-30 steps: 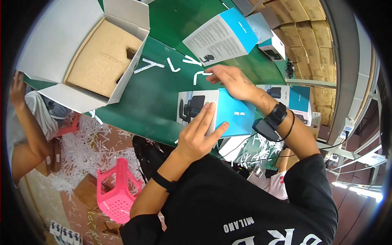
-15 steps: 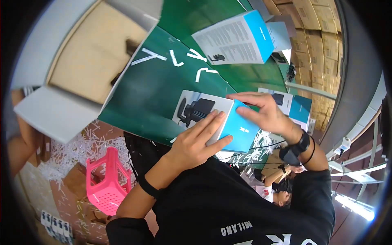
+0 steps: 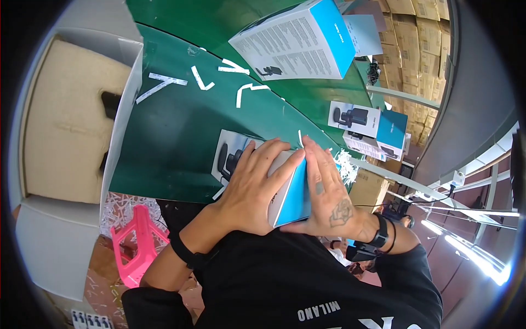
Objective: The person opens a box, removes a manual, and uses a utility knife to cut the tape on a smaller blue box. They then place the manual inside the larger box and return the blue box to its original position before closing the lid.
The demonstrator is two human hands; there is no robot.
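Observation:
A white and blue retail box point(image 3: 296, 189) lies in front of me on the green table, a dark microphone-like device pictured on its white face. My left hand point(image 3: 249, 189) lies over that white face, fingers close together and thumb toward the blue end. Against the blue end presses my right hand point(image 3: 331, 200), its fingers along the top edge and its thumb low by the near corner. The box is gripped between both hands, which cover much of it.
Left stands an open white carton point(image 3: 118, 109) with a tan insert. Folded white strips point(image 3: 164, 82) lie on the green table point(image 3: 164, 148). Beyond are a larger white-blue box point(image 3: 296, 46) and smaller boxes point(image 3: 356, 118). A pink stool point(image 3: 137, 244) stands on the paper-littered floor.
My right hand has moved from the box's far top edge down flat against its blue end. The left hand has slid farther over the white face. The view has shifted.

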